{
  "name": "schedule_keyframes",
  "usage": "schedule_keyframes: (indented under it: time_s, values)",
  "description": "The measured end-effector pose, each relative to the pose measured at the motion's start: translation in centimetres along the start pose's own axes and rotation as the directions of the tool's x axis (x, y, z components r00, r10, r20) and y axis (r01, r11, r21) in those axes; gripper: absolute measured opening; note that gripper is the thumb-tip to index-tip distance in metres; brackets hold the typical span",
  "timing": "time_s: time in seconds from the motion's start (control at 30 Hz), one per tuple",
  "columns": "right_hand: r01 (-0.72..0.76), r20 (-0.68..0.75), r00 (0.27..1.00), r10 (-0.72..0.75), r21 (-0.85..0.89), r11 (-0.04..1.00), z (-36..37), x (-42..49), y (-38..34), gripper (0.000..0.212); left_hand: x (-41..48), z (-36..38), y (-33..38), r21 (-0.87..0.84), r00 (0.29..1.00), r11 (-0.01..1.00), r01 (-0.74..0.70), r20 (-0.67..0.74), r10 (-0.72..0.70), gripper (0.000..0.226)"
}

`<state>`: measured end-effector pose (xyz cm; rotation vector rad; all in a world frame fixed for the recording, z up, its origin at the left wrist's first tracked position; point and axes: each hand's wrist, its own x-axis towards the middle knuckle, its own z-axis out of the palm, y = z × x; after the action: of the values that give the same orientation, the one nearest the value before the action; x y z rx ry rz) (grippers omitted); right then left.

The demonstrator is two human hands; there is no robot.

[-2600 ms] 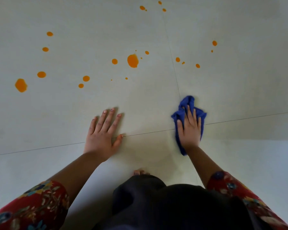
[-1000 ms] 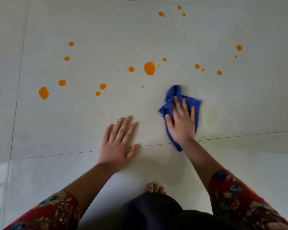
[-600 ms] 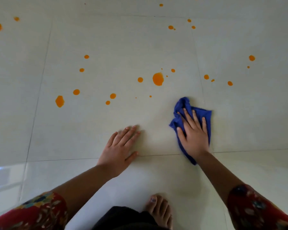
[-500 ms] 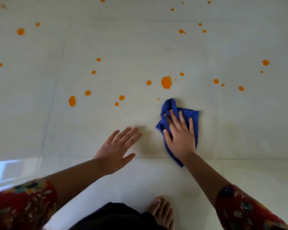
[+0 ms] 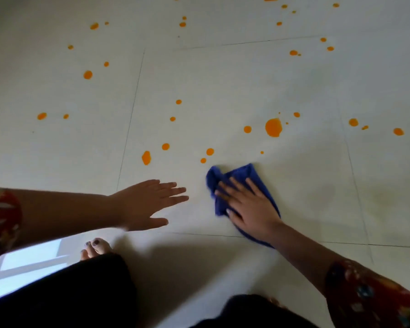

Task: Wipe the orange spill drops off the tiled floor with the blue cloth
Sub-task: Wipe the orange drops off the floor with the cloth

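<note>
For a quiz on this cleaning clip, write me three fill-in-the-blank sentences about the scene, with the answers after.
1. The right hand presses flat on a cloth coloured ____.
2. The drops, like the largest drop, are coloured ____.
3. The left hand holds ____, its fingers spread.

Missing words: blue; orange; nothing

A home, likely: pale tiled floor [image 5: 223, 86], bare foot [image 5: 96, 247], window reflection [image 5: 29, 259].
</note>
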<state>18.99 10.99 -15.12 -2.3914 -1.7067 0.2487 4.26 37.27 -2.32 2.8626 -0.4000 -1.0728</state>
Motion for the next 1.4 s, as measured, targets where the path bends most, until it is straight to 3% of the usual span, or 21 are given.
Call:
schedule_keyframes:
  time_s: [0.1,0.17,0.27,0.33,0.47,0.6,0.67,0.87,0.97,1.03,1.13,1.2,1.27,1.37,1.4]
  values:
    - [0.388,0.189,0.907,-0.376,-0.029,0.921,-1.3,-2.1,2.0,0.053,-0.3,-0.5,-1.5,-0.004,1.0,1.0,0.006,-0.017,-0.006,0.076]
    - [0.418,0.213,0.89,-0.403,-0.026,0.908,-2.8,-0.8,4.6,0.054,-0.7,-0.1,-3.6,0.004,0.998,1.0,-0.011,-0.055,0.011,0.078]
    - [0.156,0.221,0.959,-0.18,0.121,0.98,-6.0,1.3,5.5,0.052,0.1,0.9,-6.2,-0.069,0.987,0.998,0.017,-0.157,-0.027,0.078]
    - [-0.018,0.237,0.97,-0.053,0.288,0.957,-7.9,3.7,3.5,0.05,1.0,1.6,-7.9,-0.177,0.96,0.981,0.083,-0.25,-0.126,0.074]
    - [-0.163,0.249,0.967,0.058,0.429,0.888,-9.9,7.4,0.2,0.05,2.3,3.4,-10.2,-0.436,0.868,0.889,0.139,-0.379,-0.322,0.07]
    - [-0.199,0.107,0.978,0.181,0.197,0.96,-9.4,8.6,-2.6,0.05,2.4,6.2,-13.6,-0.59,0.781,0.796,0.134,-0.431,-0.451,0.066]
    - [-0.294,0.07,0.955,0.287,0.136,0.946,-7.4,9.3,-4.8,0.05,1.9,7.6,-14.9,-0.625,0.746,0.768,0.143,-0.442,-0.498,0.065]
    - [-0.623,0.103,0.777,0.622,-0.026,0.782,-0.7,11.4,-8.6,0.062,2.4,9.8,-18.0,-0.565,0.689,0.803,0.19,-0.506,-0.519,0.061]
    - [-0.656,0.036,0.751,0.66,-0.084,0.75,0.4,15.8,-8.4,0.075,3.1,10.2,-17.9,-0.557,0.66,0.796,0.236,-0.51,-0.552,0.059]
    - [-0.632,0.004,0.773,0.634,-0.089,0.77,0.7,18.8,-9.1,0.078,3.3,10.4,-17.6,-0.533,0.652,0.807,0.254,-0.521,-0.55,0.058]
    - [-0.452,-0.02,0.892,0.452,-0.062,0.89,1.6,18.5,-11.7,0.059,3.1,10.5,-17.8,-0.527,0.648,0.811,0.254,-0.529,-0.547,0.057]
    - [-0.383,-0.051,0.924,0.38,-0.078,0.921,2.1,15.4,-11.9,0.047,3.1,10.6,-18.0,-0.53,0.645,0.812,0.243,-0.537,-0.543,0.057]
    - [-0.511,-0.091,0.858,0.505,-0.061,0.858,1.8,13.4,-9.4,0.047,3.2,10.7,-17.9,-0.543,0.636,0.807,0.235,-0.542,-0.55,0.056]
    - [-0.76,-0.154,0.643,0.75,-0.004,0.65,0.6,16.9,-4.9,0.053,3.4,10.8,-17.7,-0.556,0.61,0.797,0.237,-0.553,-0.567,0.056]
    - [-0.776,-0.161,0.624,0.765,-0.008,0.631,0.4,19.2,-4.4,0.055,3.4,10.9,-17.7,-0.559,0.605,0.797,0.23,-0.559,-0.567,0.055]
